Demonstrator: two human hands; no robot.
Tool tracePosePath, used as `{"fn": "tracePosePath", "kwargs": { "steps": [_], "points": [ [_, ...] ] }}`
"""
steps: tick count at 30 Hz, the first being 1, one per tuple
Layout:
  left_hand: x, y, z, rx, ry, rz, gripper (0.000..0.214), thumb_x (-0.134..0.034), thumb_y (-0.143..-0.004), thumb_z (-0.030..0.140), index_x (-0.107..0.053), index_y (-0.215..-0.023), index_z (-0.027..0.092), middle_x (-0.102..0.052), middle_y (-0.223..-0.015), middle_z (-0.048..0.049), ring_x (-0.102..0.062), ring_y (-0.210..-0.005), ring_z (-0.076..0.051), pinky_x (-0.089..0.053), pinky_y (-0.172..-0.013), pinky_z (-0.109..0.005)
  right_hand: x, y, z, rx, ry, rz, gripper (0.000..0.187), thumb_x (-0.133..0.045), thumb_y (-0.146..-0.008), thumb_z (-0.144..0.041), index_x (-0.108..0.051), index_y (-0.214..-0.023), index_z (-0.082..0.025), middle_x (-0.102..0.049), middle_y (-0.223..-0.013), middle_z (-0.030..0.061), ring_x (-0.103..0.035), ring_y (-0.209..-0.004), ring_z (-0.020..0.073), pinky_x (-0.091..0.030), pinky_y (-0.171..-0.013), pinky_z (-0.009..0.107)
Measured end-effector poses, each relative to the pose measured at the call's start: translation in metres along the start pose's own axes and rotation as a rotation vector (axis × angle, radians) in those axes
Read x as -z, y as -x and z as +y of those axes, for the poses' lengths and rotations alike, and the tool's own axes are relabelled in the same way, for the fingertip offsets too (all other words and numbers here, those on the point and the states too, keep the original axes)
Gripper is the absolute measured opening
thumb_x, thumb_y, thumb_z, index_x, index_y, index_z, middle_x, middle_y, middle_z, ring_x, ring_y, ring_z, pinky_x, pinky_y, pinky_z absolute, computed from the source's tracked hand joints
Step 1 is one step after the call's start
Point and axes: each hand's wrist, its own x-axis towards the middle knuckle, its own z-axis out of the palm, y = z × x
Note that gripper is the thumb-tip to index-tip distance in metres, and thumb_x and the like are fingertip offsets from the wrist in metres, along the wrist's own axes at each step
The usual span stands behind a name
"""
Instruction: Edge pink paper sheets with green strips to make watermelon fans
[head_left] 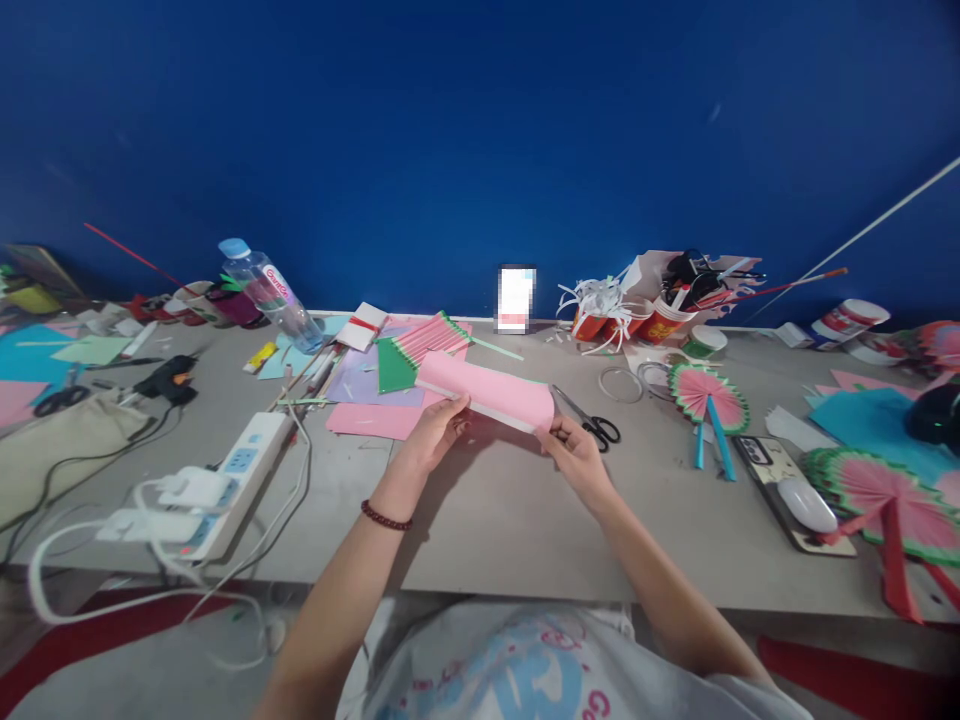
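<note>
A pale printed T-shirt point(495, 672) fills the bottom, below the front edge of the grey table point(525, 530). Above the tabletop, a curved pink paper sheet point(487, 390) is held crosswise, white showing along its near edge. The left hand point(439, 430), below a beaded bracelet point(387, 516), pinches its near-left corner between thumb and fingers; the right hand point(576, 452) grips the near-right corner likewise. Grey tabletop stretches between the forearms down to the front edge, giving them room to draw back.

Elsewhere room is tighter: black-handled scissors point(602, 432) lie just beside the right hand, and a flat pink sheet point(375, 421) reaches close to the left. Past the paper's left end lies a pleated pink piece point(431, 343). A white power strip point(244, 470) slants almost to the front edge, well left; on the right, a red-handled paper fan point(874, 495) reaches about that edge.
</note>
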Motion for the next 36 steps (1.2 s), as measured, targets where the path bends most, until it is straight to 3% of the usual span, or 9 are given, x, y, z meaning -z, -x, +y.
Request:
{"fn": "tracePosePath", "kwargs": {
  "steps": [5, 9, 12, 15, 21, 25, 30, 32, 36],
  "points": [
    [0.003, -0.002, -0.002, -0.013, -0.209, 0.066, 0.044, -0.084, -0.056, 0.049, -0.058, -0.06, 0.014, -0.052, -0.051, 0.0039, -0.047, -0.045, -0.007, -0.04, -0.044, -0.02, 0.001, -0.002, 0.003, 0.003, -0.017, 0.013, 0.037, -0.063, -0.076, -0.055, -0.053, -0.073, -0.02, -0.05, -0.059, -0.0019, -0.043, -0.054, 0.0114, -0.029, -0.045, 0.023],
    [0.003, -0.001, -0.002, -0.142, -0.358, 0.029, 0.045, -0.073, -0.068, 0.057, -0.063, -0.063, 0.014, -0.059, -0.059, -0.0006, -0.053, -0.053, -0.009, -0.043, -0.051, -0.021, 0.004, -0.004, 0.002, -0.02, -0.078, 0.026, 0.035, -0.066, -0.074, -0.053, -0.053, -0.072, -0.02, -0.048, -0.058, -0.0029, -0.04, -0.053, 0.011, -0.03, -0.048, 0.024],
    [0.001, 0.002, -0.002, -0.381, -0.463, 0.009, 0.034, -0.071, -0.074, 0.05, -0.067, -0.074, 0.015, -0.063, -0.071, -0.002, -0.056, -0.064, -0.01, -0.046, -0.061, -0.022, 0.006, -0.005, -0.001, -0.068, -0.196, 0.016, 0.035, -0.07, -0.072, -0.051, -0.053, -0.069, -0.02, -0.048, -0.055, -0.0039, -0.04, -0.054, 0.0108, -0.033, -0.053, 0.025],
    [-0.003, 0.006, -0.004, -0.71, -0.627, 0.077, 0.023, -0.07, -0.079, 0.037, -0.066, -0.091, 0.018, -0.063, -0.078, -0.0011, -0.056, -0.069, -0.011, -0.047, -0.067, -0.024, 0.007, -0.003, -0.004, -0.157, -0.416, -0.082, 0.035, -0.072, -0.071, -0.049, -0.055, -0.072, -0.019, -0.043, -0.053, -0.0062, -0.037, -0.053, 0.0099, -0.036, -0.057, 0.025],
    [-0.007, 0.008, -0.006, -1.227, -1.168, 0.09, 0.035, -0.063, -0.086, 0.025, -0.058, -0.12, 0.021, -0.06, -0.112, -0.0109, -0.056, -0.104, -0.021, -0.047, -0.09, -0.037, 0.007, 0.002, -0.008, -0.337, -0.722, -0.31, 0.026, -0.073, -0.074, -0.038, -0.056, -0.073, -0.018, -0.033, -0.049, -0.0087, -0.034, -0.05, 0.0095, -0.045, -0.069, 0.029],
    [-0.006, 0.008, 0.0, -1.383, -1.357, 0.176, 0.024, -0.06, -0.088, 0.02, -0.067, -0.11, 0.025, -0.06, -0.115, -0.0095, -0.051, -0.112, -0.024, -0.042, -0.097, -0.041, 0.009, 0.003, -0.006, -0.42, -0.798, -0.347, 0.027, -0.072, -0.076, -0.036, -0.052, -0.066, -0.019, -0.03, -0.045, -0.009, -0.03, -0.046, 0.0085, -0.044, -0.06, 0.025],
    [-0.011, 0.023, 0.02, -1.571, -1.405, 0.402, 0.009, -0.065, -0.085, 0.02, -0.071, -0.087, 0.026, -0.062, -0.113, -0.0082, -0.048, -0.113, -0.027, -0.036, -0.097, -0.046, 0.011, 0.001, -0.003, -0.57, -0.798, -0.448, 0.038, -0.07, -0.077, -0.041, -0.044, -0.06, -0.019, -0.029, -0.04, -0.0103, -0.015, -0.037, 0.0045, -0.024, -0.039, 0.019],
    [-0.02, 0.031, 0.036, -1.577, -1.473, 0.265, 0.011, -0.062, -0.087, 0.019, -0.07, -0.086, 0.026, -0.065, -0.109, -0.0057, -0.049, -0.112, -0.025, -0.035, -0.099, -0.045, 0.01, 0.001, -0.003, -0.652, -0.763, -0.511, 0.038, -0.068, -0.078, -0.047, -0.047, -0.063, -0.019, -0.028, -0.038, -0.0116, -0.011, -0.036, 0.004, -0.021, -0.037, 0.018],
    [-0.049, 0.037, 0.078, -1.439, -1.667, -0.254, 0.03, -0.043, -0.092, 0.008, -0.066, -0.088, 0.027, -0.066, -0.086, 0.0003, -0.057, -0.1, -0.018, -0.027, -0.108, -0.049, 0.005, 0.003, -0.002, -0.749, -0.671, -0.689, 0.045, -0.059, -0.081, -0.055, -0.044, -0.059, -0.019, -0.022, -0.035, -0.0127, -0.01, -0.034, 0.0037, -0.023, -0.036, 0.017]
  ]
}}
